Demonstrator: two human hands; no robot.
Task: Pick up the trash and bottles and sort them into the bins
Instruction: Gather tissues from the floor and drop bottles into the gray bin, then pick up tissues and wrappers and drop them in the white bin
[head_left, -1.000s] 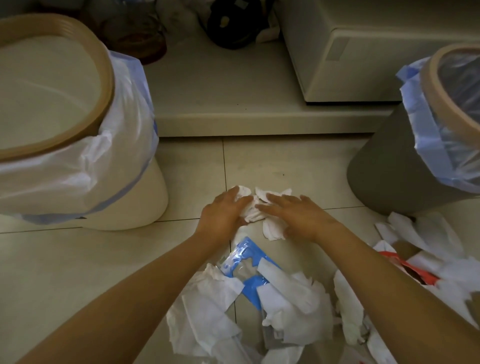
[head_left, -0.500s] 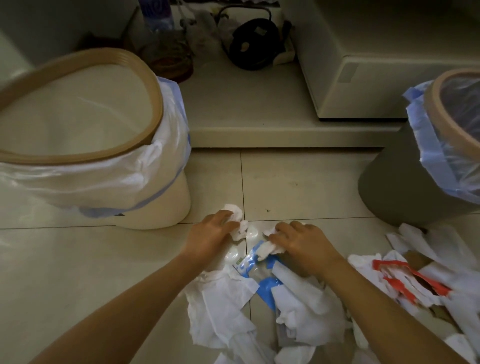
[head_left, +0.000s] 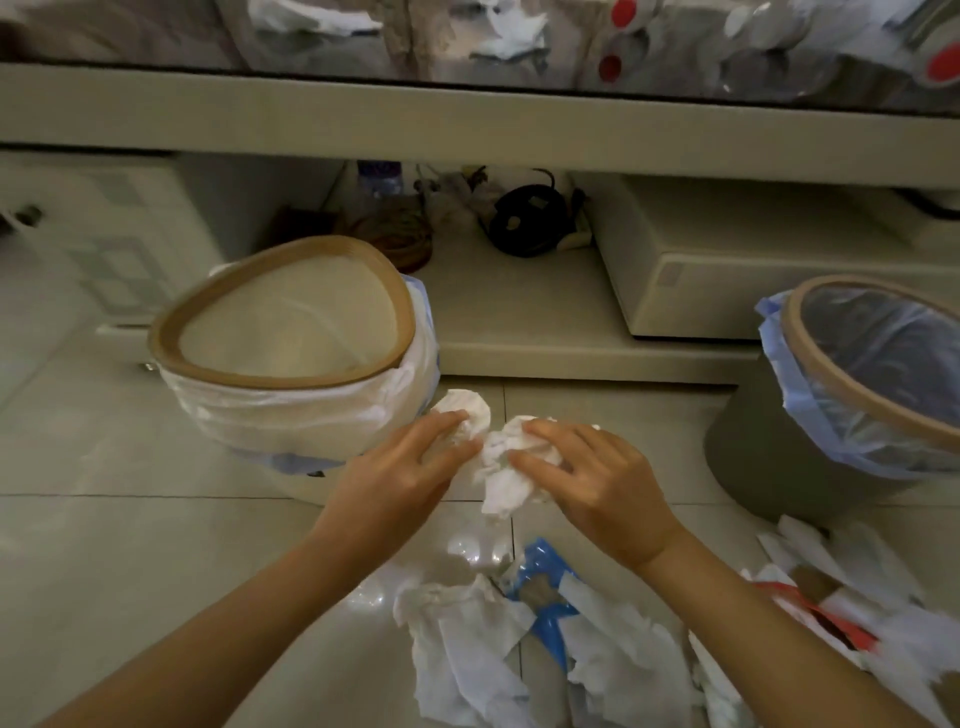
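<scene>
My left hand (head_left: 402, 470) and my right hand (head_left: 587, 480) hold a wad of crumpled white tissue (head_left: 493, 452) between them, lifted above the floor. The left fingers pinch its left lump, the right fingers curl over its right part. A cream bin (head_left: 291, 358) with a tan rim and a white liner stands just left of the wad. A grey bin (head_left: 810, 431) with a blue liner stands at the right. Below my hands lies a clear plastic bottle with a blue label (head_left: 540, 587) among more white tissues (head_left: 478, 654).
More tissues and a red-and-white wrapper (head_left: 831, 618) lie on the tiled floor at the lower right. A low shelf behind the bins carries a white box (head_left: 769, 270) and a black object (head_left: 530, 218). A counter above holds bottles with red caps (head_left: 613, 62).
Both hands closed on the tissue wad and lifted it off the floor toward the cream bin. The view has tilted up, so the shelf and counter now show.
</scene>
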